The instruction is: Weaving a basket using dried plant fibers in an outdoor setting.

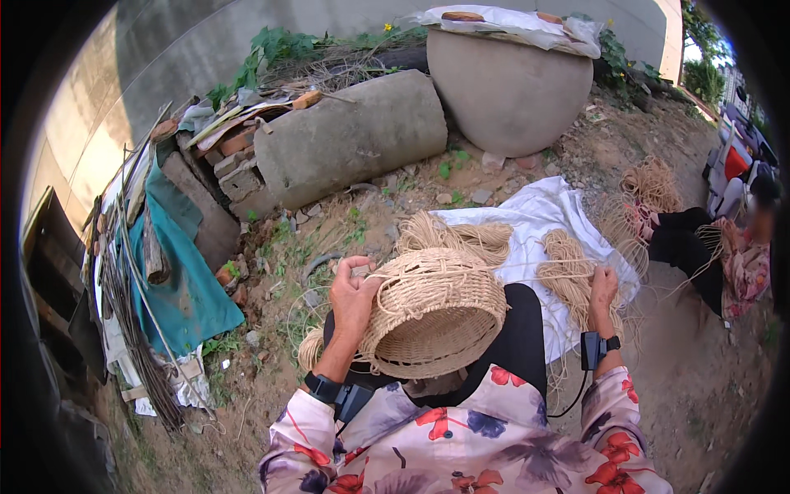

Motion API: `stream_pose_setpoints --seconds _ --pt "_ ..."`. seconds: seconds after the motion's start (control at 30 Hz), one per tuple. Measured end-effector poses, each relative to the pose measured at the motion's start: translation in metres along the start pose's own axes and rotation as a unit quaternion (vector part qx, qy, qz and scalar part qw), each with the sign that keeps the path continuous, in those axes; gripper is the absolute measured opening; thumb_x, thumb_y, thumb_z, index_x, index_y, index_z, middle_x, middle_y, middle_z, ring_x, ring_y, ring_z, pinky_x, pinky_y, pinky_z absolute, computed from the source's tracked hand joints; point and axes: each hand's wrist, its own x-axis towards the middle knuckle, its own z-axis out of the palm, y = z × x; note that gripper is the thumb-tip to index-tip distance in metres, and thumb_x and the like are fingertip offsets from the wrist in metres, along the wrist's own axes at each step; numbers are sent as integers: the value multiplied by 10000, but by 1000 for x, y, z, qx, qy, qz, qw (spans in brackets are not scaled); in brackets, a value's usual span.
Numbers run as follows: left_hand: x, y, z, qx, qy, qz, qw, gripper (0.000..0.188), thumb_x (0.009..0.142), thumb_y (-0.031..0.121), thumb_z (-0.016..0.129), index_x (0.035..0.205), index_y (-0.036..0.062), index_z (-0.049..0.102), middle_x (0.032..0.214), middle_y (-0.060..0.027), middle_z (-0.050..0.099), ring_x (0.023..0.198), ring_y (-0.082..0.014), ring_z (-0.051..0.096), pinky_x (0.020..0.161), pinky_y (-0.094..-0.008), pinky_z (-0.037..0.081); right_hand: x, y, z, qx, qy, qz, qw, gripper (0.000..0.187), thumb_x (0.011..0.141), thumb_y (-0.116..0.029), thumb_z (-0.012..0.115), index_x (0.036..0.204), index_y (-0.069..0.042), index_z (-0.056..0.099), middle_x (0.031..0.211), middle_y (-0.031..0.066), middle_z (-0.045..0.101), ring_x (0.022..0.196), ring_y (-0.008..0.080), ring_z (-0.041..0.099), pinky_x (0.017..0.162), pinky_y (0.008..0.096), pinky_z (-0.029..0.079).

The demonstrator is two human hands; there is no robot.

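**Q:** Nearest you first — what's there?

**Me:** Floral sleeves point(461, 436), both forearms coming up from the lower edge, a dark band with a small black unit on each wrist. Beyond them, on my lap over the black trousers point(522, 337), sits the woven basket point(434, 309) — pale straw-coloured cord, tipped on its side with the mouth turned down toward me.

**Q:** Hands?

**Me:** Well apart. Left hand point(352, 298) is up at the basket's left rim, fingers curled and pinched on a strand there. Right hand point(603, 290) is out to the side, closed on a single cord point(568, 262) that runs taut back to the basket's top edge.

**Q:** Loose material?

**Me:** Two hanks of the same cord lie on a white sheet point(539, 216) spread on the ground ahead: one bundle point(461, 235) just behind the basket, another skein point(568, 276) beside my right hand. A small coil point(311, 350) shows by my left elbow.

**Q:** Surroundings?

**Me:** Bare dirt yard. A big round clay-coloured jar point(508, 90) with a cloth-covered top, a concrete pipe section point(350, 136) lying on its side next to it, then stacked bricks point(234, 165) and a teal tarp point(185, 280) over clutter on my left. Another person point(716, 247) sits on the ground at right (dark trousers, patterned top), with more cord point(650, 185) heaped near them.
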Motion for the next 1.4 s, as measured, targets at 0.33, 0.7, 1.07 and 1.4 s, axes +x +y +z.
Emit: stream_pose_setpoints --seconds 0.33,0.7,1.07,1.4 --pt "3 -35 -28 271 20 133 953 252 921 105 639 1149 135 537 664 28 519 442 -62 332 415 -240 287 -76 -29 -24 102 -207 -45 972 234 920 -217 626 807 -13 652 688 46 645 591 103 583 530 269 448" --pt "-17 -38 -119 -43 -100 -183 977 360 923 245 639 1276 211 581 885 -14 647 700 -73 538 628 -261 425 -227 -167 50 569 -562 311 514 736 947 -617 525 1350 -3 468 1162 174 632 1102 265 611 924 446 496" --pt "-4 29 -14 283 -174 137 933 196 871 216 673 1015 84 660 892 -101 665 843 -280 626 812 -424 450 -235 -164 76 606 -527 325 500 573 1002 -541 474 1351 -89 519 1252 118 637 1111 273 606 855 421 502" --pt "-24 -2 -50 452 -43 321 831 170 880 162 660 840 35 553 745 -157 605 759 -373 615 615 -481 463 -240 -160 65 613 -531 313 494 558 1002 -534 480 1370 -116 509 1270 103 633 1117 269 602 822 425 502"
